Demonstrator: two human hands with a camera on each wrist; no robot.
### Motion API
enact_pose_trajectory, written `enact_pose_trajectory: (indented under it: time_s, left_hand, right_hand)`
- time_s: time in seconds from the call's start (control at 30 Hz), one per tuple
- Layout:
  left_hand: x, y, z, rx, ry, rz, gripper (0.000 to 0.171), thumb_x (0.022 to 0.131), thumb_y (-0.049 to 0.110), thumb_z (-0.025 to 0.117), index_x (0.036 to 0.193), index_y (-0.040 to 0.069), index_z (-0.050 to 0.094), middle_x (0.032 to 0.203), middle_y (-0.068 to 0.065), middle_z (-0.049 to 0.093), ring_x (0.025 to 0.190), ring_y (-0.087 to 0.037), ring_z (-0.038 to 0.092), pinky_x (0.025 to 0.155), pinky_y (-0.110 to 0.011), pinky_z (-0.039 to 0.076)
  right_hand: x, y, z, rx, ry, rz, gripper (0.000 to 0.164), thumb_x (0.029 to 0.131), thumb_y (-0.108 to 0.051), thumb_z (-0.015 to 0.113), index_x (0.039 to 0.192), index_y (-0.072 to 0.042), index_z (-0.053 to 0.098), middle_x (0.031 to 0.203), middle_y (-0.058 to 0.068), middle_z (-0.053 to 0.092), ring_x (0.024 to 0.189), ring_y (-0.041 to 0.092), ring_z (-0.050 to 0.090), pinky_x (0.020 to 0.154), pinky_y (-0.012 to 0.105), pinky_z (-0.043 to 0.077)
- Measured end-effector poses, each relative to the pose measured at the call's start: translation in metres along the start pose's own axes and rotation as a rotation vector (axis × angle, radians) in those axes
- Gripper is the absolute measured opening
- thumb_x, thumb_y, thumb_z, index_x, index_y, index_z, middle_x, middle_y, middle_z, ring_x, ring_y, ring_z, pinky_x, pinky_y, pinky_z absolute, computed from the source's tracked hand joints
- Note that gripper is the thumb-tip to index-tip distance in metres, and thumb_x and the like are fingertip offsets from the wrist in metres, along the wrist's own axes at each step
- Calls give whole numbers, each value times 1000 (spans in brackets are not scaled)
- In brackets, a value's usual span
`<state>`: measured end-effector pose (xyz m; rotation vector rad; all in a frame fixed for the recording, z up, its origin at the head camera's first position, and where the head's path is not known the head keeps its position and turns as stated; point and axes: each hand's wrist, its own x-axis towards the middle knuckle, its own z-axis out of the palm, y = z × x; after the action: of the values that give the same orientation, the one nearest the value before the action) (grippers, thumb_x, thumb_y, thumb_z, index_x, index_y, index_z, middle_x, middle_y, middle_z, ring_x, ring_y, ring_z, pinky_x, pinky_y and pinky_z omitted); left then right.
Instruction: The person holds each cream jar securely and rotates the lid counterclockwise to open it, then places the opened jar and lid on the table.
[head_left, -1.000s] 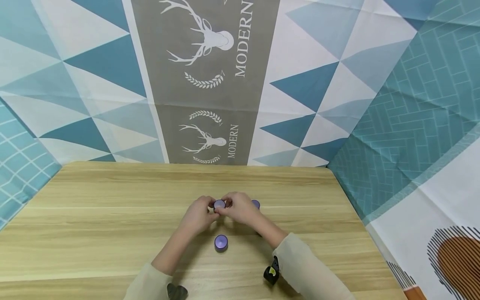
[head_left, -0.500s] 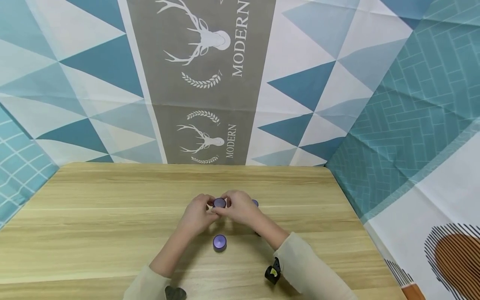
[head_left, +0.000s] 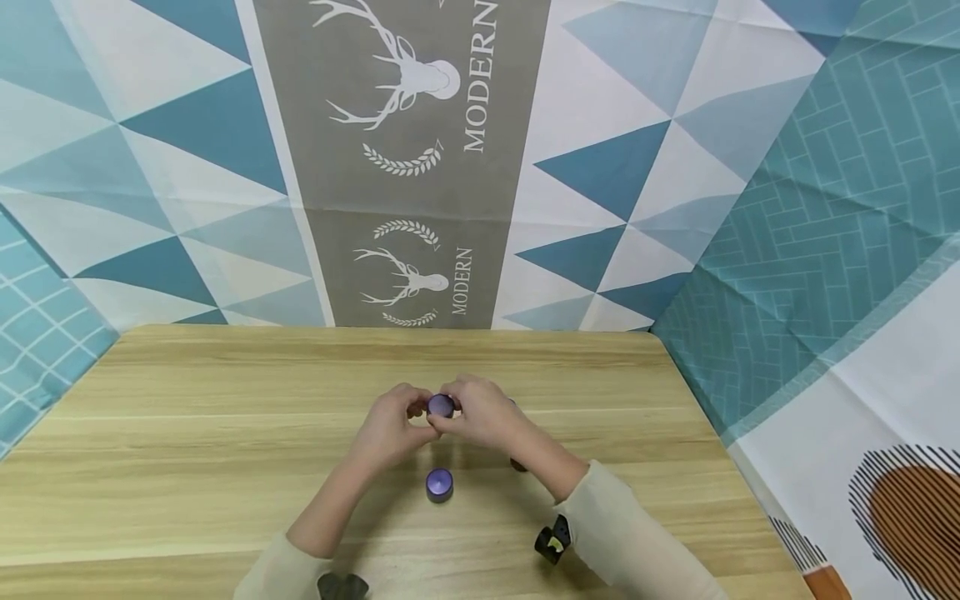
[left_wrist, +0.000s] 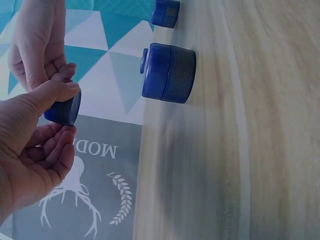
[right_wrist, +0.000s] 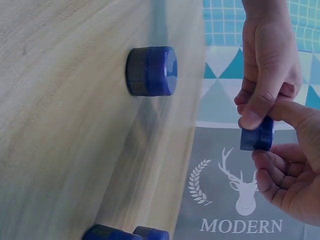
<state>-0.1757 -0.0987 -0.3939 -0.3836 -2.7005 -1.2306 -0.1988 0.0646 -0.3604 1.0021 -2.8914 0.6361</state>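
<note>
Both hands meet around a small round purple jar (head_left: 440,406) above the middle of the table. My left hand (head_left: 390,427) pinches it from the left between thumb and fingers. From the other side my right hand (head_left: 483,414) grips it, thumb at the near edge. In the left wrist view the held jar (left_wrist: 64,111) is partly covered by fingers, and it is held off the table. Whether its lid is loose cannot be made out. A similar purple jar (head_left: 439,485) stands upright on the table, nearer than the hands.
Behind the right wrist a dark jar (head_left: 519,464) is mostly hidden; another purple edge shows beyond it. The right wrist view has two jars at its bottom edge, one of them a blue-looking jar (right_wrist: 152,233). Patterned cloth (head_left: 412,208) hangs behind the wooden table (head_left: 225,467).
Both hands still hold the jar and have risen slightly. The forearms have spread a little apart, and the dark jar under the right forearm shows more. The standing jar stays put.
</note>
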Motion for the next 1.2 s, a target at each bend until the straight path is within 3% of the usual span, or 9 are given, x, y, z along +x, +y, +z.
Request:
enact_pose_trajectory:
  time_s: [0.13,0.27,0.37,0.5,0.73,0.9,1.07,1.2]
  left_hand:
    - [-1,0,-3,-7,-16,-10,33,68,10,76,98,2,68,88,-4,63,81,-18,57,74,-31,49]
    - [-1,1,-6,-6,-12,-37,32,69,13,77,98,3,68,91,-5,65,81,-17,59,73,-28,49]
    - [-1,2,-6,-8,2,-54,31,69,17,79,95,5,68,90,-4,65,81,-17,59,73,-28,49]
    - [-2,2,-6,-4,8,-57,29,69,19,79,93,7,69,88,-2,65,79,-15,57,71,-26,47]
    - [-2,3,-5,0,1,-45,27,69,16,78,92,5,69,86,-5,64,77,-15,55,68,-25,45]
    - [-2,3,-4,4,5,-47,29,68,18,79,92,6,68,86,-5,64,77,-14,55,68,-24,45]
    - [-4,5,-4,-1,0,-62,31,68,24,82,91,9,68,87,-3,62,77,-14,54,69,-24,44]
    - [-4,5,-3,-7,-4,-64,31,68,23,82,91,9,67,87,-2,62,77,-14,54,69,-25,45]
  right_hand:
    - [-2,-1,-4,-18,-26,-28,32,86,-34,64,107,-10,67,85,2,61,71,9,48,58,17,38]
    - [-4,-1,-6,55,-1,51,49,83,-42,66,117,-7,63,85,1,61,69,9,50,56,18,39]
    - [-5,-1,-6,80,49,90,50,80,-46,70,111,-7,65,78,-1,58,62,8,47,52,18,37]
    - [-5,-1,-6,68,60,56,34,80,-38,72,98,-10,70,71,1,57,59,6,43,50,17,34]
    - [-9,1,-11,104,-40,-31,32,84,-23,68,112,-8,66,90,5,61,78,15,58,61,15,44]
    - [-10,2,-12,128,-29,14,47,85,-32,67,123,-5,59,97,9,63,75,13,57,61,17,44]
    - [-10,2,-11,119,48,44,43,83,-38,69,112,-7,66,88,6,65,73,12,56,58,17,43]
    - [-10,3,-10,115,54,36,33,82,-37,71,101,-10,70,83,3,63,72,11,55,58,17,42]
